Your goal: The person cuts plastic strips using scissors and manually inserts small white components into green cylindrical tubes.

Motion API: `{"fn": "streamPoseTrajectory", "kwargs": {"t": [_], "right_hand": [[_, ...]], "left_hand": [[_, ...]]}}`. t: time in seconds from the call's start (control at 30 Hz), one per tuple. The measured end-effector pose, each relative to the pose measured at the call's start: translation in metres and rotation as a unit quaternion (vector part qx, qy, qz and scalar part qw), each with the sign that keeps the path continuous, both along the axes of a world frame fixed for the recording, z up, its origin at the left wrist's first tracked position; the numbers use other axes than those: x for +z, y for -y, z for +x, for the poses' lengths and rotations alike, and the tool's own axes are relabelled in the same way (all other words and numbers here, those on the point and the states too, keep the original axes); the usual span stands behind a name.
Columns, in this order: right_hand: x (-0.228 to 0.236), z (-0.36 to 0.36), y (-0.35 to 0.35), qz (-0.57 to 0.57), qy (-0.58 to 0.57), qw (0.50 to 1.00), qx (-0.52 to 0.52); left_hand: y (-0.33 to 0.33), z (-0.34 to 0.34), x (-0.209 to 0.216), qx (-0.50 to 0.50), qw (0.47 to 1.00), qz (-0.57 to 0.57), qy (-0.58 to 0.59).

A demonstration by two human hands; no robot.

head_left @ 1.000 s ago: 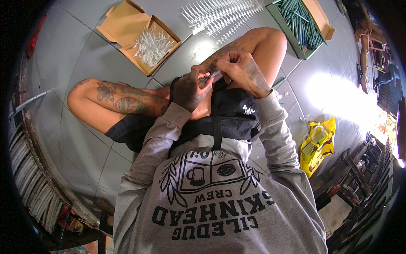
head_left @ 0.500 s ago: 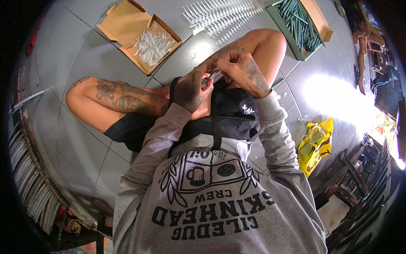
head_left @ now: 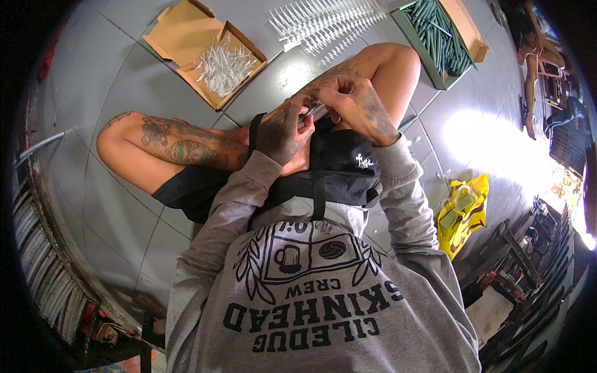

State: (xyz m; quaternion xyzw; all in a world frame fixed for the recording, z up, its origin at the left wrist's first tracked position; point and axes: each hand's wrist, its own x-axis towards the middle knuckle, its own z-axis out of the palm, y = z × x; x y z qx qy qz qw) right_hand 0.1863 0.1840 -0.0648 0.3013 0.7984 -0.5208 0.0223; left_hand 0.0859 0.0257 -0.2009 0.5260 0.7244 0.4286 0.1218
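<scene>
My left hand (head_left: pixel 283 133) is closed above my crossed legs, its fingers pinched round a slim dark green tube, mostly hidden, with only a short bit showing between the fingertips. Close against it on the right, my right hand (head_left: pixel 353 104) is closed too, thumb and fingers pinched together. What they hold is too small and covered to make out. Beyond my hands stands an open cardboard box (head_left: pixel 241 79) with a heap of thin clear plastic pieces (head_left: pixel 225 65). An open green box (head_left: pixel 446 79) to the far right holds many dark green tubes (head_left: pixel 438 40).
Rows of thin white pieces (head_left: pixel 326 23) lie on the grey tiled floor (head_left: pixel 127 233) between the boxes. A yellow plastic bag (head_left: pixel 463 214) rests to my right. Another person's arm (head_left: pixel 532 93) shows at the far right. A slatted metal thing (head_left: pixel 46 267) stands at the left edge.
Both hands stay in nearly the same place. My right fingers have shifted slightly, and less of the green tube shows between the left fingertips.
</scene>
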Motion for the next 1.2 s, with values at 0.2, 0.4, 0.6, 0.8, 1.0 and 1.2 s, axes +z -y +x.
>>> {"fn": "streamPoseTrajectory", "kwargs": {"t": [0.2, 0.4, 0.6, 0.8, 1.0, 1.2], "right_hand": [[0.0, 0.029, -0.017, -0.045, -0.034, 0.988, -0.145], [0.043, 0.051, -0.019, 0.208, -0.06, 0.952, -0.215], [0.071, 0.054, -0.005, 0.245, -0.02, 0.954, -0.171], [0.067, 0.038, 0.018, 0.143, -0.024, 0.983, -0.115], [0.043, 0.026, 0.025, -0.097, -0.039, 0.987, -0.121], [0.002, 0.022, 0.024, -0.16, -0.119, 0.967, -0.159]], "left_hand": [[-0.005, 0.001, 0.014, 0.003, 0.998, -0.026, 0.058], [0.002, 0.004, 0.01, 0.002, 0.999, -0.026, 0.033], [0.002, 0.004, 0.016, 0.006, 0.999, -0.03, 0.011], [0.002, 0.006, 0.015, 0.003, 0.999, -0.047, 0.013], [0.001, 0.008, 0.012, 0.012, 0.997, -0.034, 0.061], [0.003, 0.008, 0.008, 0.02, 0.997, -0.02, 0.065]]}}
